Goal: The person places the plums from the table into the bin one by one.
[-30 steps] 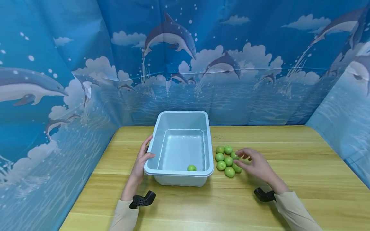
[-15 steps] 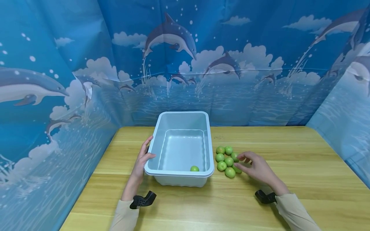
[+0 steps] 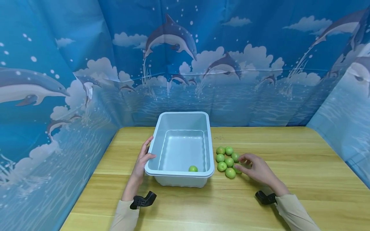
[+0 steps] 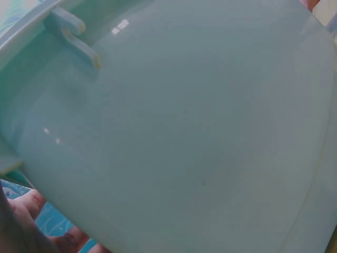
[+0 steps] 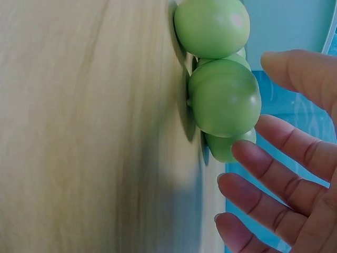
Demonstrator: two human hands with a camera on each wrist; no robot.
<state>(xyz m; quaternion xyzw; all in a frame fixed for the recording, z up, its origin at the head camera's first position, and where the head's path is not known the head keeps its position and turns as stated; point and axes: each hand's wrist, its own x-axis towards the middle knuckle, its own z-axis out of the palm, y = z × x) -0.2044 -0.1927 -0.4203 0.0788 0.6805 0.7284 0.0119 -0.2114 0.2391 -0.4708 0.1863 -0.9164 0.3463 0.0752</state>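
A pale blue-grey plastic bin point(image 3: 185, 173) stands on the table. My left hand point(image 3: 141, 160) holds its left rim, thumb over the edge and fingers along the outside. One small round green fruit point(image 3: 193, 168) lies inside, near the front wall. Right of the bin, several more such green fruits point(image 3: 229, 162) lie close together on the wood. My right hand point(image 3: 257, 168) hovers at the cluster's right side with fingers loosely bent. In the right wrist view, thumb and fingers are spread around the nearest fruit point(image 5: 226, 98), and nothing is pinched between them.
The wooden table point(image 3: 289, 154) ends at a blue curtain point(image 3: 185, 70) printed with dolphins, which hangs behind and at both sides. A black wrist camera point(image 3: 143, 199) sits on the left forearm, another wrist camera point(image 3: 265, 197) on the right.
The fruit in the bin has rolled a little to the right, then slightly back. My right hand has shifted slightly rightward and down. The left hand keeps its hold on the rim.
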